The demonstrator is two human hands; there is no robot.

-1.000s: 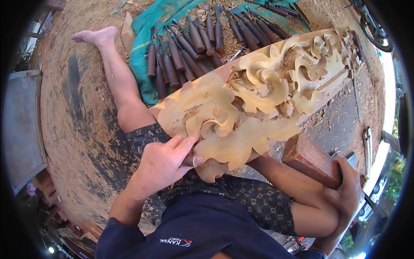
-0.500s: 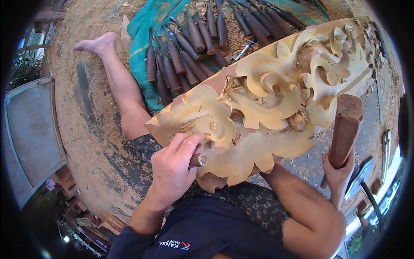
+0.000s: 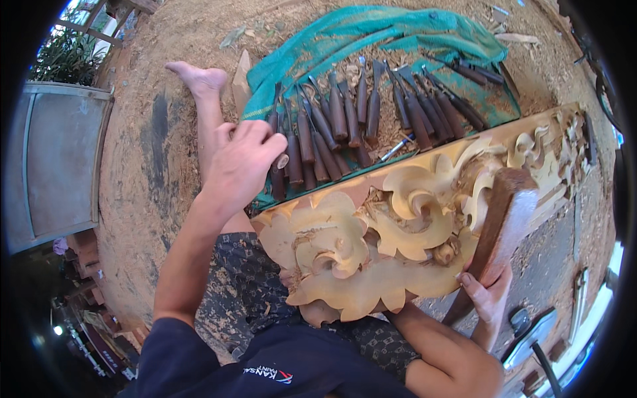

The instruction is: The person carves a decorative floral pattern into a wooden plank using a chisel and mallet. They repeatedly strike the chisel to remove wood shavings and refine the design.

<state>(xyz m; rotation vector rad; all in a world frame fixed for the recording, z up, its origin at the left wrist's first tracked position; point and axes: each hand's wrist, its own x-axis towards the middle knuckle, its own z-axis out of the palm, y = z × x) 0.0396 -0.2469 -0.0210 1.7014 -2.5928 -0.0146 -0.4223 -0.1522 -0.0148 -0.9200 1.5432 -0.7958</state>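
My left hand (image 3: 242,162) is raised over the left end of the chisel rows, closed around a chisel. Only the round butt of that chisel's wooden handle (image 3: 283,161) shows; its blade is hidden behind my fingers. On the right, my right hand (image 3: 490,295) grips a brown wooden mallet (image 3: 502,229), its thick block standing up above my fist. Between my hands a pale carved wooden panel (image 3: 361,295) with scrolls and leaf edges slants across my lap. Beyond it lie several dark-handled chisels (image 3: 338,113), blades pointing away from me.
Under the chisels spreads a green cloth (image 3: 371,25) littered with wood shavings. A blue pen (image 3: 397,147) lies beside the panel's far edge. A grey metal panel (image 3: 60,159) stands at the left. My bare foot (image 3: 199,76) rests on the dusty ground.
My left hand has lifted off the panel and moved away from me to the chisels, carrying the chisel. My right hand and the mallet have shifted left, over the panel's near edge.
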